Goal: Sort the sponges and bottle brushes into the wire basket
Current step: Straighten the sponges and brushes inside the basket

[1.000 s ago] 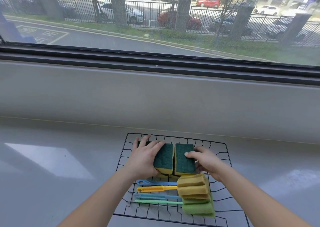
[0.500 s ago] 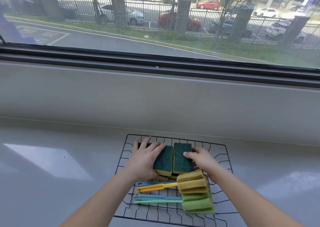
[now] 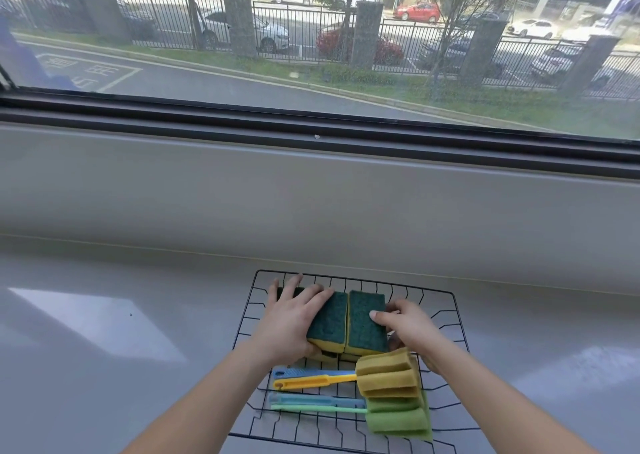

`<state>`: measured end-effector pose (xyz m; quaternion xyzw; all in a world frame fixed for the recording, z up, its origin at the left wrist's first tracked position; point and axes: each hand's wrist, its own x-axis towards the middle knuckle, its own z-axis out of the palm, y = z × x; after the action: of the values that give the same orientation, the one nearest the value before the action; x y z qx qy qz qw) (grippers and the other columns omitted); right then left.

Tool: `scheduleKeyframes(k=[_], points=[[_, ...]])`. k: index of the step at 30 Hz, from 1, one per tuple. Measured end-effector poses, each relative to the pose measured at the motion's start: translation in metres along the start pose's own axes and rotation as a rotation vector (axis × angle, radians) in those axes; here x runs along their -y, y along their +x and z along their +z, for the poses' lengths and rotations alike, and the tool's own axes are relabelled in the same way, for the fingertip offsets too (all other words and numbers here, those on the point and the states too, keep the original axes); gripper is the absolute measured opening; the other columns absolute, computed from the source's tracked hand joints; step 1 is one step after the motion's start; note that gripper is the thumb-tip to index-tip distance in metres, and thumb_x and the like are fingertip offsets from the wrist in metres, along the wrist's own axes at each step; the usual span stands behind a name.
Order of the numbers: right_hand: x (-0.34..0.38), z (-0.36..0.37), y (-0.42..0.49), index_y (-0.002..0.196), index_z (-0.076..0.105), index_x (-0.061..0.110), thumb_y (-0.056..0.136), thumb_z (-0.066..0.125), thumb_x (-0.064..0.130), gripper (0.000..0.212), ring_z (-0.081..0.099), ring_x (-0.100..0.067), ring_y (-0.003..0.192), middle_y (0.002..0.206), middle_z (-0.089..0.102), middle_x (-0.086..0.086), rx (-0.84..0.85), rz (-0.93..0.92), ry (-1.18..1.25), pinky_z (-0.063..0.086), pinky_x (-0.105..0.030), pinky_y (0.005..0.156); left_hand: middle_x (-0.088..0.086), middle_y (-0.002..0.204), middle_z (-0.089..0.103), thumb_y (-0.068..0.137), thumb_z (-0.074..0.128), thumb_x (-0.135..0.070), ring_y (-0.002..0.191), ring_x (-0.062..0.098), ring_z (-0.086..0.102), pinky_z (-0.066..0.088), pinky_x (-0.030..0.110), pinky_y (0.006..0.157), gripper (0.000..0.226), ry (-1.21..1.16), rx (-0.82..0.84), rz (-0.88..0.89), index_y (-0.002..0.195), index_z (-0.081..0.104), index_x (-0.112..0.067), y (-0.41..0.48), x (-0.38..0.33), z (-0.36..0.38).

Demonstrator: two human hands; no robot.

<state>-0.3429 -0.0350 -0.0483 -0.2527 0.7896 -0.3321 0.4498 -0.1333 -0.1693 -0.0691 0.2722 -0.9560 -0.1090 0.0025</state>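
The wire basket (image 3: 346, 280) sits on the grey desk (image 3: 104, 349) below a wide window (image 3: 311, 55), and both hands are inside it. The left hand (image 3: 294, 325) lies on the left sponge (image 3: 329, 318) with its fingers (image 3: 313, 298) spread and nearly straight across the dark green scouring face, pressing rather than wrapping; its thumb cannot be made out. The right hand (image 3: 405, 329) grips the right sponge (image 3: 365, 318), with the thumb laid on the green top and the other fingers curled down round the side away from the left hand. The two sponges stand touching side by side between the two sets of fingers, green faces up and yellow foam showing on the edge toward the wrists; more yellow foam shows beneath them. A sliver of dark green also shows past the left fingertips. On the wrist side of the fingers, between the forearms, lie the bottle brushes (image 3: 388, 374). Their thin handles in blue, yellow, teal and green lie under the left wrist, and their ribbed tan and green foam heads lie under the right wrist, all within the basket.
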Motion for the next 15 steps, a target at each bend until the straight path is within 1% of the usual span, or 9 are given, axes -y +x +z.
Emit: scheduleKeyframes(k=[2, 3, 5, 6, 7, 10, 11, 13, 15], points=[[-0.001, 0.004, -0.001, 0.12, 0.057, 0.012, 0.094, 0.067, 0.036, 0.037, 0.071, -0.023, 0.084, 0.104, 0.068, -0.005, -0.038, -0.014, -0.072, 0.061, -0.035, 0.068, -0.008, 0.153, 0.028, 0.061, 0.073, -0.063, 0.145, 0.031, 0.009, 0.005, 0.065, 0.114, 0.111, 0.043, 0.01, 0.014, 0.148, 0.012, -0.036, 0.002, -0.001, 0.0], [-0.001, 0.004, -0.001, 0.121, 0.057, 0.012, 0.094, 0.066, 0.038, 0.038, 0.071, -0.023, 0.086, 0.104, 0.068, -0.004, -0.046, -0.016, -0.076, 0.059, -0.034, 0.066, -0.006, 0.153, 0.028, 0.059, 0.074, -0.063, 0.145, 0.031, 0.01, 0.005, 0.066, 0.113, 0.113, 0.063, 0.012, 0.026, 0.149, 0.011, -0.034, 0.003, -0.002, 0.0], [-0.003, 0.002, -0.001, 0.124, 0.057, 0.012, 0.094, 0.066, 0.04, 0.042, 0.07, -0.019, 0.085, 0.105, 0.067, -0.003, -0.041, -0.02, -0.069, 0.053, -0.024, 0.058, -0.001, 0.153, 0.028, 0.056, 0.075, -0.063, 0.145, 0.032, 0.011, 0.004, 0.067, 0.113, 0.118, 0.103, 0.006, 0.054, 0.149, 0.008, -0.033, 0.005, -0.003, 0.0], [-0.004, 0.002, -0.001, 0.125, 0.057, 0.012, 0.094, 0.066, 0.041, 0.044, 0.07, -0.018, 0.087, 0.106, 0.067, -0.003, -0.038, -0.017, -0.059, 0.052, -0.022, 0.057, 0.002, 0.153, 0.027, 0.054, 0.075, -0.062, 0.145, 0.033, 0.012, 0.004, 0.068, 0.114, 0.121, 0.12, 0.009, 0.067, 0.149, 0.006, -0.032, 0.006, -0.004, -0.001], [-0.004, 0.001, -0.001, 0.124, 0.057, 0.013, 0.093, 0.067, 0.042, 0.044, 0.07, -0.019, 0.089, 0.107, 0.067, -0.003, -0.034, -0.013, -0.048, 0.054, -0.024, 0.06, 0.004, 0.153, 0.027, 0.053, 0.076, -0.061, 0.144, 0.034, 0.013, 0.005, 0.069, 0.114, 0.124, 0.135, 0.017, 0.08, 0.149, 0.004, -0.032, 0.007, -0.006, -0.002], [-0.007, 0.003, 0.002, 0.12, 0.055, 0.016, 0.09, 0.07, 0.046, 0.044, 0.07, -0.021, 0.093, 0.107, 0.067, -0.002, -0.006, -0.002, -0.044, 0.062, -0.037, 0.077, 0.011, 0.148, 0.029, 0.054, 0.078, -0.056, 0.141, 0.036, 0.019, 0.007, 0.066, 0.115, 0.125, 0.175, 0.016, 0.128, 0.15, 0.003, -0.026, 0.011, -0.01, -0.003], [-0.008, 0.003, 0.003, 0.119, 0.054, 0.017, 0.088, 0.071, 0.047, 0.046, 0.07, -0.02, 0.093, 0.107, 0.067, -0.002, 0.004, 0.0, -0.041, 0.062, -0.039, 0.079, 0.012, 0.145, 0.033, 0.055, 0.077, -0.055, 0.139, 0.036, 0.022, 0.008, 0.065, 0.115, 0.123, 0.193, 0.001, 0.143, 0.15, 0.006, -0.023, 0.012, -0.011, -0.003], [-0.008, 0.003, 0.004, 0.118, 0.054, 0.018, 0.085, 0.074, 0.049, 0.05, 0.07, -0.019, 0.092, 0.108, 0.066, -0.001, 0.012, -0.003, -0.045, 0.062, -0.038, 0.079, 0.008, 0.139, 0.039, 0.056, 0.074, -0.055, 0.136, 0.032, 0.026, 0.01, 0.063, 0.116, 0.118, 0.213, -0.035, 0.157, 0.15, 0.013, -0.016, 0.012, -0.011, -0.001], [-0.009, 0.002, 0.005, 0.118, 0.054, 0.018, 0.084, 0.075, 0.049, 0.051, 0.069, -0.018, 0.092, 0.109, 0.065, -0.001, 0.011, -0.011, -0.055, 0.062, -0.041, 0.082, 0.003, 0.135, 0.044, 0.057, 0.068, -0.057, 0.133, 0.028, 0.03, 0.014, 0.06, 0.116, 0.111, 0.183, -0.08, 0.127, 0.148, 0.022, -0.015, 0.012, -0.009, 0.002]])
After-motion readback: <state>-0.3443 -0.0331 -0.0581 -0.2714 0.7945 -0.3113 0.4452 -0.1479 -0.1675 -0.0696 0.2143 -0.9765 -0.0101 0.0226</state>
